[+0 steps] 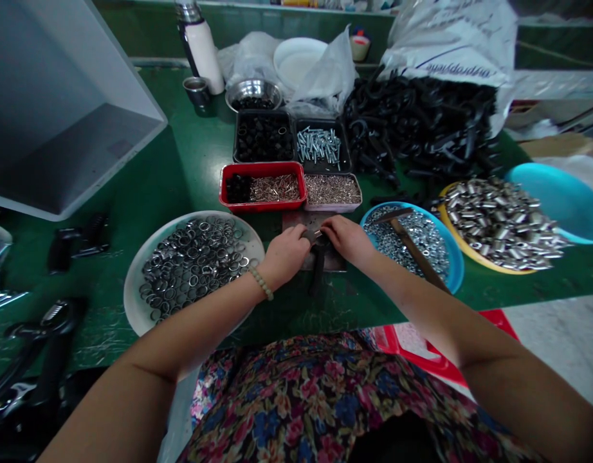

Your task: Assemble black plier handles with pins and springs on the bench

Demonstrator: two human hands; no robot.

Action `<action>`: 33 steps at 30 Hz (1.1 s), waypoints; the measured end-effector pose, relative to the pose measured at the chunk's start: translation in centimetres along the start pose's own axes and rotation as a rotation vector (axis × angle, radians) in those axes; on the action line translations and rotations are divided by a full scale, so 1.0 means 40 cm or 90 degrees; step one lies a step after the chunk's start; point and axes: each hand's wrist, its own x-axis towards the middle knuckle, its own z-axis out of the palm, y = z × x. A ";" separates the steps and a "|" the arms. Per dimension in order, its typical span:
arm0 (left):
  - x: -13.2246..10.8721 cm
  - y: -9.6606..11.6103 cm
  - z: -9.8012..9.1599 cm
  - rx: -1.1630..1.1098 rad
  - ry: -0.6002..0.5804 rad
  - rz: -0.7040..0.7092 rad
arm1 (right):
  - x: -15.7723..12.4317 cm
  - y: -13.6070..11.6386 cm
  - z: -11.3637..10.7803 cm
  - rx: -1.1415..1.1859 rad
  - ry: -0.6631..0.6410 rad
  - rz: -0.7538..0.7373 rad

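Over a flat metal plate (337, 262), my two hands work close together on a black handle-like part (318, 271). My left hand (287, 253) is closed round the upper end of that part, with a beaded bracelet at the wrist. A small silver metal piece (318, 233) shows between the hands, and the fingertips of my right hand (348, 238) are pinched at it. Its exact kind is too small to make out. Left of my hands sits a white basin (132, 302) of metal rings (193, 280); right of them, a blue basin (458, 273) of small metal nuts.
A hammer (412, 243) lies across the blue basin. Silver sleeves (503, 222) fill a yellow basin. Behind the plate stand a red tray (262, 206) and screws (319, 146) in a black tray. Black parts (422, 122) spill from a white sack (451, 38). A grey bin (132, 83) stands left.
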 end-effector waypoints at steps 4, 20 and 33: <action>-0.011 0.010 -0.013 0.059 -0.043 0.042 | -0.008 0.003 -0.002 0.001 -0.008 -0.006; -0.047 0.043 -0.039 -0.028 -0.120 -0.006 | 0.013 0.014 0.015 0.094 0.047 0.089; -0.056 0.050 -0.024 -0.001 -0.099 0.001 | 0.010 -0.028 -0.013 -0.098 -0.102 -0.035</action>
